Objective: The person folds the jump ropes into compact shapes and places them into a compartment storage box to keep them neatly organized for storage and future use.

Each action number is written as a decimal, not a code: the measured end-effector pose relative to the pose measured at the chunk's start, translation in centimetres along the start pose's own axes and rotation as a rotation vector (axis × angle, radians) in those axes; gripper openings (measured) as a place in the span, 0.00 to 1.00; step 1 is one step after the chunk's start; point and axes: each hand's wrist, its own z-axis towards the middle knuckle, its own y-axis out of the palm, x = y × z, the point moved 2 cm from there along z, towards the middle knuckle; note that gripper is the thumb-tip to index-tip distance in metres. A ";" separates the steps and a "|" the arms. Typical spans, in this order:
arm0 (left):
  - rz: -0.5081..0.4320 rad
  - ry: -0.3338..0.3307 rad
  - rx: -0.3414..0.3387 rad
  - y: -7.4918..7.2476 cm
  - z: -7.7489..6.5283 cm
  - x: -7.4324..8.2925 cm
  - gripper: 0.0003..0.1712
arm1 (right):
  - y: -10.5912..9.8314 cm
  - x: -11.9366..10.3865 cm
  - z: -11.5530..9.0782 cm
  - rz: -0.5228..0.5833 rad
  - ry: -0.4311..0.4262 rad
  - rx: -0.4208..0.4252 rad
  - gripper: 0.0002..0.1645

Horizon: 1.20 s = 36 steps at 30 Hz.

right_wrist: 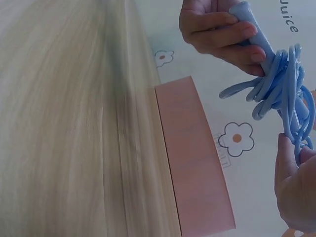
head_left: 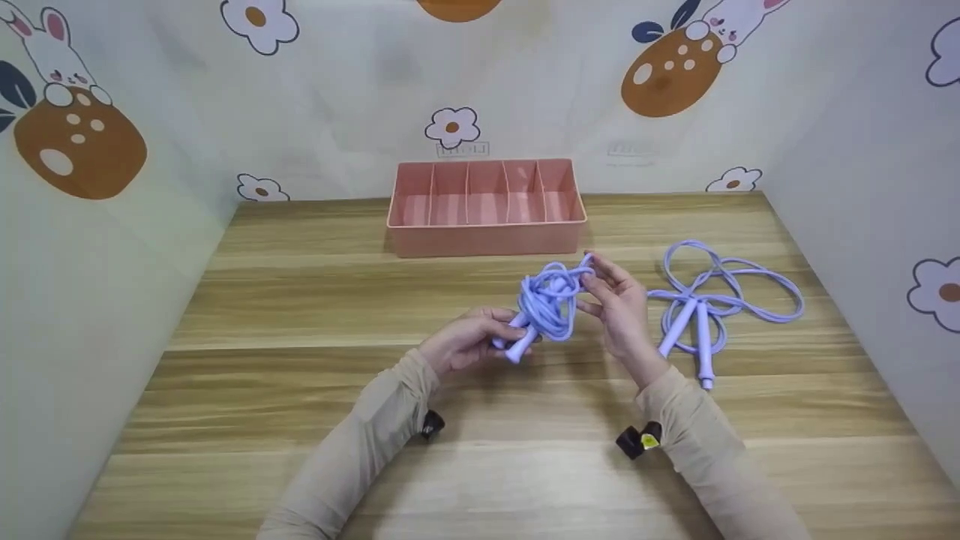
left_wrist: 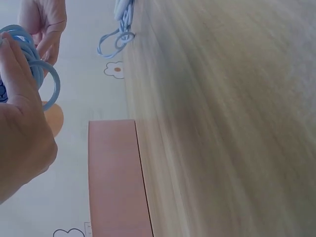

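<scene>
A bluish-purple jump rope is held up over the table, its cord wound in a bundle around its two handles. My left hand grips the handles at their lower ends, which stick out past the fingers. At the bundle's upper right, my right hand pinches a loop of the cord between thumb and fingers. In the right wrist view the left fingers curl around a handle, and the coils wrap its far part. The left wrist view shows only part of the bundle behind the left hand.
A second jump rope lies loosely looped on the table at the right, its two handles side by side. At the back stands a pink box with several compartments. Patterned cloth walls enclose the wooden table at the back and sides.
</scene>
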 end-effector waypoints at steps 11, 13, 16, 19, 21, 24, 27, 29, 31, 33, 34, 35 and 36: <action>-0.006 0.061 0.038 0.6 -0.3 -0.3 0.19 | 0.0 -0.1 -0.3 -0.002 -0.104 0.076 0.18; -0.018 0.050 0.064 0.5 -0.3 -0.4 0.21 | -0.1 0.0 -0.3 -0.057 -0.155 0.093 0.17; -0.036 0.033 0.093 0.3 -0.3 -0.4 0.22 | -0.2 0.1 -0.3 -0.183 -0.223 0.107 0.11; -0.030 0.025 0.097 0.2 -0.4 -0.3 0.21 | -0.4 0.2 -0.2 -0.260 -0.260 0.098 0.06; -0.021 0.015 0.094 0.2 -0.4 -0.2 0.21 | -0.5 0.3 -0.1 -0.252 -0.269 0.086 0.06; -0.014 0.003 0.090 0.2 -0.4 -0.2 0.22 | -0.7 0.3 -0.1 -0.224 -0.262 0.070 0.06; -0.005 -0.005 0.088 0.2 -0.4 -0.2 0.22 | -0.9 0.2 0.0 -0.199 -0.209 0.035 0.08; 0.006 -0.009 0.092 0.1 -0.5 -0.1 0.20 | -1.1 0.0 0.1 -0.208 -0.151 0.010 0.11; 0.023 -0.013 0.091 0.0 -0.5 -0.1 0.18 | -1.3 -0.3 0.2 -0.201 -0.071 -0.034 0.13; 0.044 -0.017 0.088 0.0 -0.6 -0.1 0.15 | -1.4 -0.7 0.5 -0.195 0.012 -0.081 0.14; 0.051 -0.017 0.084 -0.1 -0.6 -0.1 0.13 | -1.5 -0.9 0.6 -0.190 0.055 -0.105 0.15; 0.054 -0.020 0.083 -0.1 -0.6 -0.1 0.12 | -1.5 -1.1 0.7 -0.180 0.096 -0.126 0.16; 0.058 -0.021 0.080 -0.1 -0.6 -0.1 0.11 | -1.5 -1.3 0.8 -0.171 0.134 -0.145 0.16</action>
